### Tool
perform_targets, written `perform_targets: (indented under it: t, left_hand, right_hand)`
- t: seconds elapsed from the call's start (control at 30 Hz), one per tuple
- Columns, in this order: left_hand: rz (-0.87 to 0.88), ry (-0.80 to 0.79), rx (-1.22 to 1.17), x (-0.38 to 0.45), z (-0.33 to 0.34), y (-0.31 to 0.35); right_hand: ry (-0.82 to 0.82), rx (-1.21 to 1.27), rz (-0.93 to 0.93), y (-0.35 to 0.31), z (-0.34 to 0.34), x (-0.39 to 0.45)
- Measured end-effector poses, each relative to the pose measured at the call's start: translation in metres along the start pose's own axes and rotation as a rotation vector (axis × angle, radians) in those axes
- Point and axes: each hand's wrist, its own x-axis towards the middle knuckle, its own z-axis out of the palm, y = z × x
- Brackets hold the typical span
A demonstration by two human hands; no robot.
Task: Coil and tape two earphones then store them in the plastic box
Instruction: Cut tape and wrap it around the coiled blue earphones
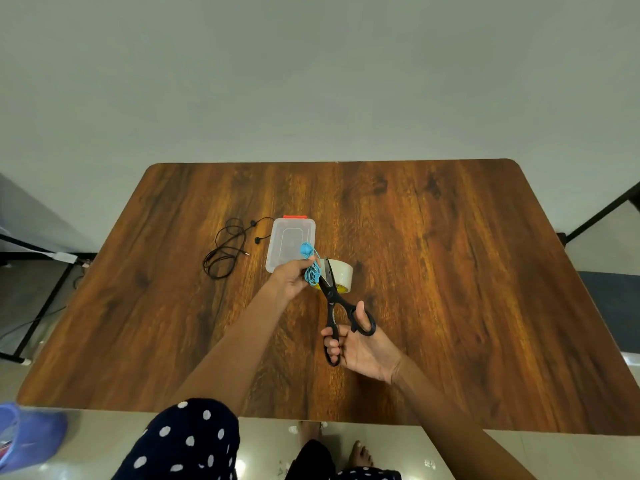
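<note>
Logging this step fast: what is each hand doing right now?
Left hand: grips the coiled blue earphone.
Right hand: holds the black scissors, fingers through the handles, blades at the tape.

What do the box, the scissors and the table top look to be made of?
Plastic box: translucent frosted plastic, the table showing through, red clasp. Scissors: matte black handles, probably plastic; blades look like metal. Table: glossy wood-grain surface, likely laminate rather than solid wood.

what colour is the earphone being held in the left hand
Light blue. The coiled earphone in the left hand shows clearly in the head view.
</note>
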Motion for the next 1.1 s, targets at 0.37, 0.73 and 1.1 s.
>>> perform_targets:
  t: [0.37,0.73,1.1]
  left_hand:
    - [-0.019,-0.07,-0.049,-0.004,0.002,0.002]
    - [-0.074,-0.116,-0.04,-0.004,0.002,0.006]
    - [-0.043,-0.131,0.026,0.0,-0.005,0.007]
  right_hand:
    - [0.05,0.032,-0.086,0.006,0.013,0.007]
    - [0.196,-0.108,-0.196,0.016,0.017,0.013]
    - [0.337,-0.342,-0.249,0.01,0.019,0.005]
